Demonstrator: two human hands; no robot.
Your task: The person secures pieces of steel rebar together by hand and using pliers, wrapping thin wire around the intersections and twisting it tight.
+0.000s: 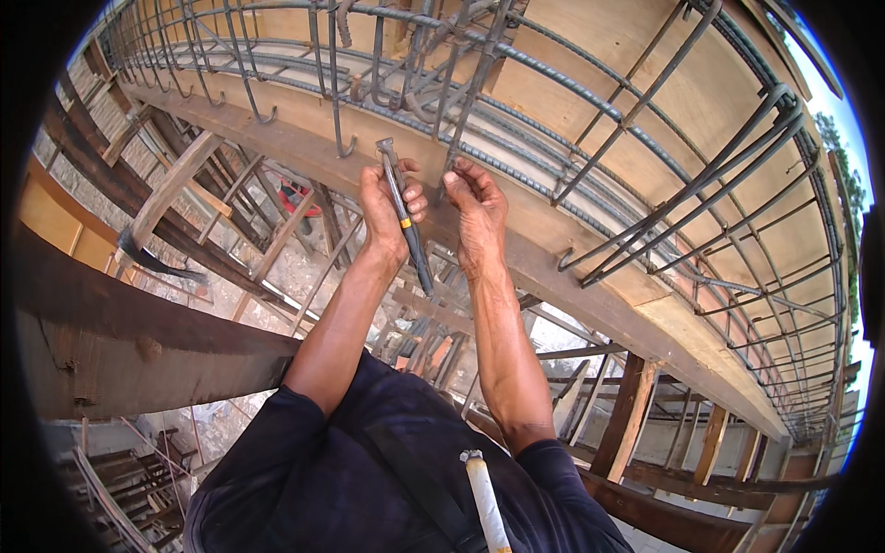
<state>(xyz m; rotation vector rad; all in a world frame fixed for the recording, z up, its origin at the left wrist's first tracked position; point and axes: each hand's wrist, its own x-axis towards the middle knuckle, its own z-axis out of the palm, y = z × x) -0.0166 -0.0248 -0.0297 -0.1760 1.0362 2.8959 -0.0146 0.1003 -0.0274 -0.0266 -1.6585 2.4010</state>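
Observation:
In my left hand [385, 210] lies a pair of pincers [412, 241] with dark handles and a yellow band. Its metal head points up toward the steel bars, and my fingers are wrapped round the tool. Just to the right, my right hand [477, 205] is closed, thumb and fingertips pinched together near a vertical bar. What the fingertips hold, if anything, is too small to make out. Both hands are in front of a reinforcing bar cage [516, 152], over the edge of a wooden formwork beam [530, 263].
Hooked bar ends [346, 149] stick out toward me along the cage. A thick dark timber [157, 341] crosses at my left. Below are wooden props [171, 184] and a littered floor far down. A burning cigarette [486, 502] juts into the lower view.

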